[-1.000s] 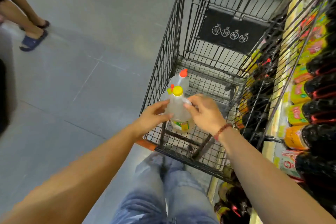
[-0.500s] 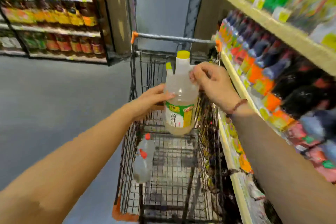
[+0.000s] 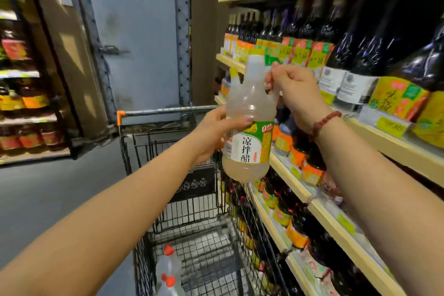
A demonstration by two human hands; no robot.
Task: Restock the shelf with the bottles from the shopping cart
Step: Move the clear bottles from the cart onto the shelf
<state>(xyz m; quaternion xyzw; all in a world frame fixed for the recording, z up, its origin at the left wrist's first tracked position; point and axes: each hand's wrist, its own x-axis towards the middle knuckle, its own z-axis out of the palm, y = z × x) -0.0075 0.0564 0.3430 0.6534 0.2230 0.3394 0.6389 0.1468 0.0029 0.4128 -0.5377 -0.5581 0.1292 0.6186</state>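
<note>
Rightward, stocked shelf [image 3: 394, 149]; floor [image 3: 48, 187] seemingly grey.

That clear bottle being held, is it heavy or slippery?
Probably heavy: the bottle looks largely full, and both the left hand and right hand hold it. Slipping seems unlikely, since the right hand grips a moulded handle. Its round body might roll if laid down.
</note>
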